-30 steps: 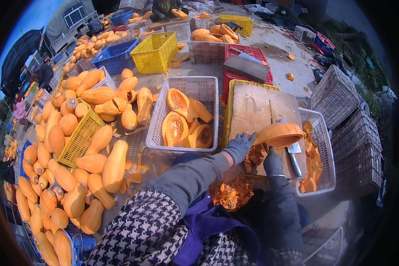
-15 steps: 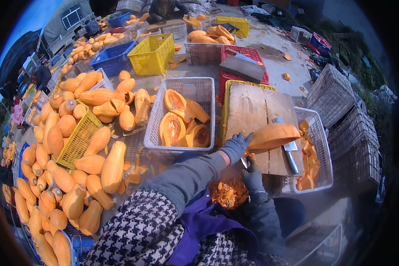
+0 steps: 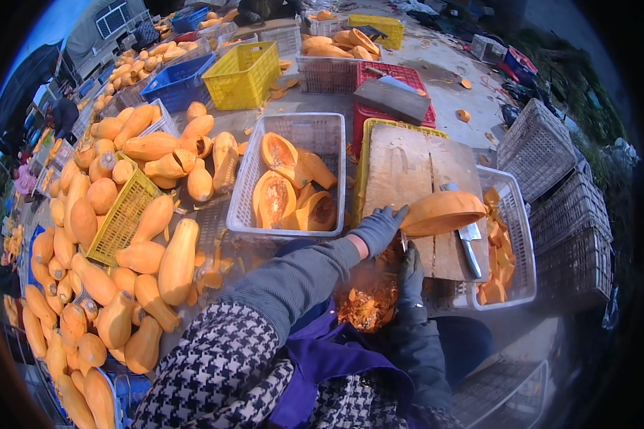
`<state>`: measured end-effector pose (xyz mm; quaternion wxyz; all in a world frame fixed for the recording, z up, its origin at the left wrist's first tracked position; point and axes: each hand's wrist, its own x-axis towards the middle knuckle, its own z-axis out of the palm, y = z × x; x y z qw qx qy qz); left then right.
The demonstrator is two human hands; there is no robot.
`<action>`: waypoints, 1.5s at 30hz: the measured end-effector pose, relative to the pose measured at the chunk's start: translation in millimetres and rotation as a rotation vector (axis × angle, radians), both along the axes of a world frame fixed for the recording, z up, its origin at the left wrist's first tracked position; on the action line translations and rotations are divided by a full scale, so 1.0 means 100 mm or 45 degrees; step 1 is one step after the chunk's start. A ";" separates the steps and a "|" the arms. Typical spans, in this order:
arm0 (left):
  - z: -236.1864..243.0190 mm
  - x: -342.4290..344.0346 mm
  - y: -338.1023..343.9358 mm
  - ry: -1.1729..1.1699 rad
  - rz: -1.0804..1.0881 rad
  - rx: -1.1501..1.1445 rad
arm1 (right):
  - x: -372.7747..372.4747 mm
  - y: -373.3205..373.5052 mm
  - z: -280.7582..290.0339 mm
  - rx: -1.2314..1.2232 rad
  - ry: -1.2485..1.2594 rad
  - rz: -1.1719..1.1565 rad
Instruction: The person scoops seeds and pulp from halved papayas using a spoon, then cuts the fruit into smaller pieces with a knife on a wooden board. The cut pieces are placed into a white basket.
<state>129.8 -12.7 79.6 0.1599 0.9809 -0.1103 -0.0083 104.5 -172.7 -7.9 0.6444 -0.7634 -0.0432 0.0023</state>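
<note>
Over the board, squash sits beside both hands.

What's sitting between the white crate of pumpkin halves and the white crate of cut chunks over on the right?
The head view shows a wooden board with a knife and pumpkin half over it, plus a yellow crate at its edge.

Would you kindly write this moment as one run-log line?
Grey-gloved left hand: holding orange pumpkin half | grey-gloved right hand: holding slim metallic tool, close to pumpkin | silver metal knife: on brown wooden board
</note>
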 end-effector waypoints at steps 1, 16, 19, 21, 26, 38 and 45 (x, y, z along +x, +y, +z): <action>0.01 0.00 0.00 0.033 -0.004 -0.015 | -0.02 0.04 -0.01 0.008 -0.002 0.009; -0.07 0.36 0.30 0.203 -0.110 -0.108 | -0.24 0.00 0.34 -0.991 0.067 0.275; -0.12 0.52 0.42 0.254 -0.117 -0.218 | -0.15 -0.12 0.52 -0.833 0.079 0.114; -0.16 0.57 0.46 0.319 -0.128 -0.275 | 0.03 -0.14 0.67 -0.876 0.034 0.044; -0.20 0.55 0.41 0.282 -0.096 -0.281 | 0.41 0.13 0.80 -1.333 0.067 0.154; -0.04 0.33 0.16 0.142 -0.130 0.094 | -0.11 -0.06 0.90 -1.659 -0.019 0.395; -0.15 0.42 0.32 0.231 0.023 -0.128 | -0.02 -0.31 0.75 -0.787 0.189 0.067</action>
